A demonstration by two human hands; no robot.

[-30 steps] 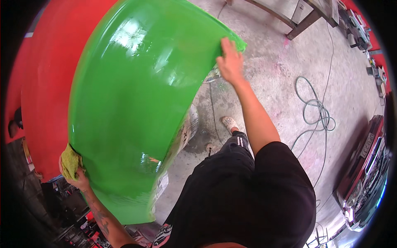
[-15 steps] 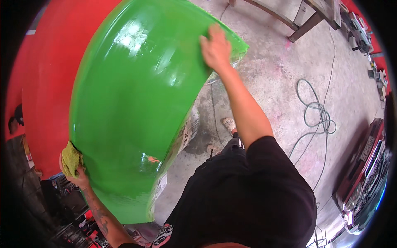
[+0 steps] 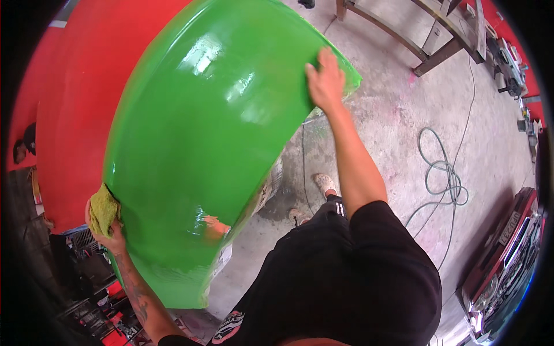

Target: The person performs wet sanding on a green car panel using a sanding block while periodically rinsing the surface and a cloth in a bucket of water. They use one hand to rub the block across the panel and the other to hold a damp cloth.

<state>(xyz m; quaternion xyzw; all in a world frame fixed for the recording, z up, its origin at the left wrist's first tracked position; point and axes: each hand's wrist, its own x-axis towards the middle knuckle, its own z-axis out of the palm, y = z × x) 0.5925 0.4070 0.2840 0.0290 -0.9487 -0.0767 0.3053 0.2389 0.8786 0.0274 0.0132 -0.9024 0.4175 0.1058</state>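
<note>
A large, glossy green curved panel, shaped like a car bonnet, fills the middle and left of the view. My right hand lies on it near its right-hand edge, fingers stretched out and slightly blurred, with nothing visible held. At the panel's left edge, my left hand is closed around a fuzzy yellow-green cloth. Part of that cloth rests against the edge. Bright reflections cross the panel's surface, and crumpled paper or plastic sheeting hangs below its near edge.
A red surface borders the panel on the left. A coiled hose lies on the concrete floor at right. There are a metal stand at the upper right, a dark red car bumper at the lower right, and cluttered racks at lower left.
My right hand has slid slightly right toward the panel's edge. My left hand keeps its hold on the cloth. The whole view has shifted a little, and streaks on the panel's upper part look smoother.
</note>
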